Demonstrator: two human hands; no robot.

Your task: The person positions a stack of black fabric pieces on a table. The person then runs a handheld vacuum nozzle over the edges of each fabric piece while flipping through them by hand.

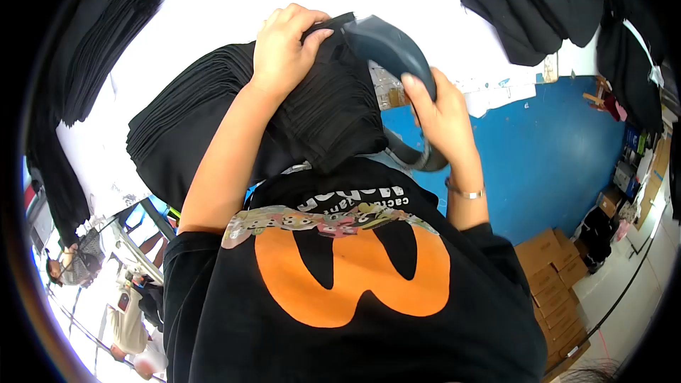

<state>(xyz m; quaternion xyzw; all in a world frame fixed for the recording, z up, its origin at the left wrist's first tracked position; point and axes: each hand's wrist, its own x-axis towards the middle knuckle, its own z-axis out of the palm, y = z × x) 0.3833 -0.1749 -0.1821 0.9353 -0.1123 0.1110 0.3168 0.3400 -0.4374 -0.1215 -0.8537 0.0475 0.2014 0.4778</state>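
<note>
A thick stack of folded black garments (326,110) lies in front of my body, its many layers showing at the edges. My left hand (287,46) is closed on the top edge of a black garment, the cloth pinched between thumb and fingers. My right hand (443,117) grips the handle of a dark blue-grey curved handheld tool (390,46). The tool's wide nozzle end is beside the garment's edge, close to my left fingers; I cannot tell whether it touches. A grey hose-like part (425,159) hangs below my right hand.
The white table (206,0) holds more black garment piles at the far left (113,35) and upper right (528,3). A blue surface (539,149) lies to the right. Cardboard boxes (553,269) stand on the floor at lower right. Other people (131,319) are at lower left.
</note>
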